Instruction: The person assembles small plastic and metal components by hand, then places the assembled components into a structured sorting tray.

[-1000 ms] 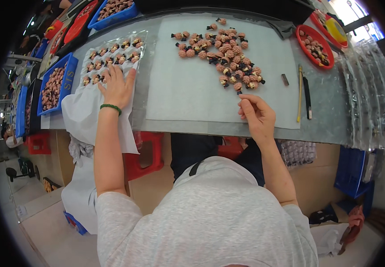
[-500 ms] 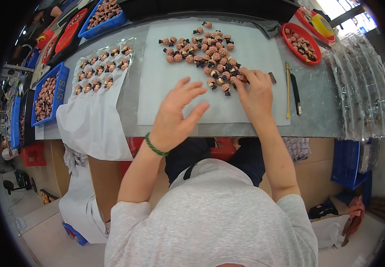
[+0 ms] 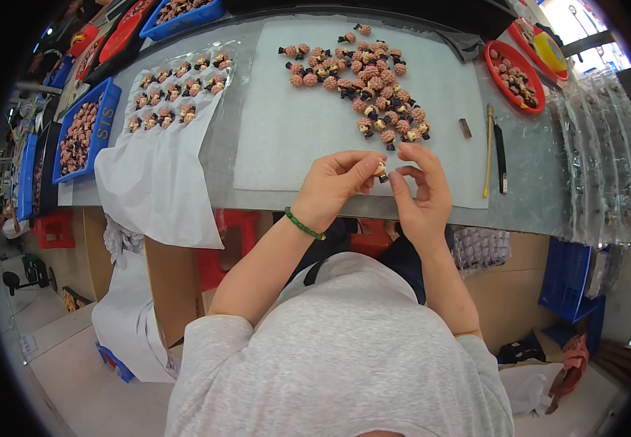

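Note:
My left hand [image 3: 337, 186] and my right hand [image 3: 421, 189] meet over the near edge of a white mat [image 3: 286, 131]. Between their fingertips they pinch one small figurine [image 3: 382, 172], pinkish with a black part. A green bead bracelet [image 3: 303, 224] circles my left wrist. Just beyond the hands, a loose pile of several similar pink figurines [image 3: 370, 91] lies on the mat. To the left, a clear blister tray [image 3: 177, 91] holds several figurines in rows, resting on white paper [image 3: 155, 189].
Blue bins [image 3: 82, 131] of figurines line the left edge, with another at the back [image 3: 184, 10]. A red dish [image 3: 516, 73] of parts sits at the right, beside a yellow stick [image 3: 488, 149] and a black pen [image 3: 501, 156]. Stacked clear trays [image 3: 607, 160] fill the far right.
My left hand left the blister tray, crossed to the pile, then drew back to the mat's near edge. My right hand came back from the pile, and both now pinch one figurine.

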The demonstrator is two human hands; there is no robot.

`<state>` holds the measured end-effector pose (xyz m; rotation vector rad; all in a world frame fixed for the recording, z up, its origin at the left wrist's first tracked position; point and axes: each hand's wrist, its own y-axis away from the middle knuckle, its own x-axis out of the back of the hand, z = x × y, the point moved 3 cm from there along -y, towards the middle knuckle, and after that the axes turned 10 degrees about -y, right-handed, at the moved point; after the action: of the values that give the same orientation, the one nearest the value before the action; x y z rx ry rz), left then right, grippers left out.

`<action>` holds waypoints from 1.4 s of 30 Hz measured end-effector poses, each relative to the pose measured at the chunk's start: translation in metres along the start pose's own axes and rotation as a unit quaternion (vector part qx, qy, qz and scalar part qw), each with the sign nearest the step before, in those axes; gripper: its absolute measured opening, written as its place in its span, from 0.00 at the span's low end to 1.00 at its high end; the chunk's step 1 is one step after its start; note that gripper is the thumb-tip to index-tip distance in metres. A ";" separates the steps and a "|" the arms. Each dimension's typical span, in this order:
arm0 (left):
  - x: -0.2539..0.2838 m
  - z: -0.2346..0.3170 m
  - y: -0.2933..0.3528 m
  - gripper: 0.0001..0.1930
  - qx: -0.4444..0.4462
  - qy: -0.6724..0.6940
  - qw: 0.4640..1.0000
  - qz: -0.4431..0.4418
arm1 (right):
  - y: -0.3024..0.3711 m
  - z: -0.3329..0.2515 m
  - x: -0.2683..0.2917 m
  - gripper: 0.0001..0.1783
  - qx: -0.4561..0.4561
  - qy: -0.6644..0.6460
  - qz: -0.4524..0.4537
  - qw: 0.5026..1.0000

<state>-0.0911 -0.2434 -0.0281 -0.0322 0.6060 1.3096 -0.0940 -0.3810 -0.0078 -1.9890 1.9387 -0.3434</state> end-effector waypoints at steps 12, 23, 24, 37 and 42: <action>0.000 -0.004 0.004 0.14 -0.077 0.050 0.996 -0.016 | 0.016 0.008 -0.005 0.18 0.011 -0.054 0.021 0.998; 0.000 -0.004 0.002 0.16 -0.035 0.145 0.988 -0.037 | 0.008 0.007 -0.002 0.15 0.118 0.105 -0.037 0.987; 0.002 -0.005 0.002 0.16 -0.056 0.085 0.995 -0.018 | 0.005 0.007 -0.002 0.15 0.113 0.095 -0.054 0.988; 0.000 0.000 0.000 0.13 0.013 0.042 0.999 0.032 | -0.047 0.034 0.046 0.11 -0.152 0.211 0.082 0.962; -0.004 0.002 -0.008 0.12 0.009 -0.021 0.999 0.036 | -0.020 0.023 0.035 0.10 -0.104 -0.018 0.128 0.986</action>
<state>-0.0842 -0.2489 -0.0271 0.0307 0.5878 1.3709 -0.0650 -0.4136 -0.0226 -1.8180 2.2529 -0.0405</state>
